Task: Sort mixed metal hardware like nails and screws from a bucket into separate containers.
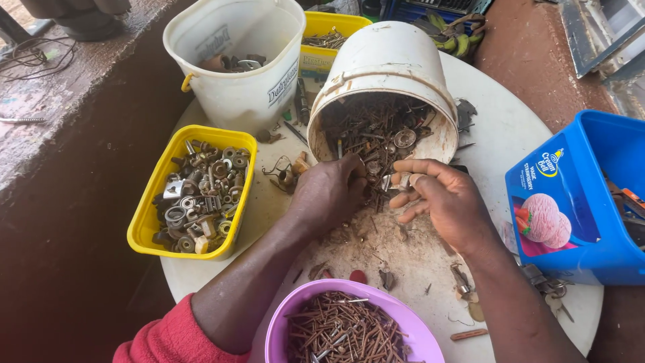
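Observation:
A white bucket lies tipped on its side on a round white table, its mouth toward me and full of rusty nails, screws and washers. My left hand rests knuckles-up at the bucket's mouth, fingers curled into the spilled hardware. My right hand is beside it, thumb and forefinger pinching a small metal piece. A purple bowl of rusty nails sits at the near edge, just below both hands.
A yellow tub of washers, nuts and bolts stands at the left. An upright white bucket and another yellow tub stand behind. A blue ice-cream tub is at the right. Loose rusty bits litter the table.

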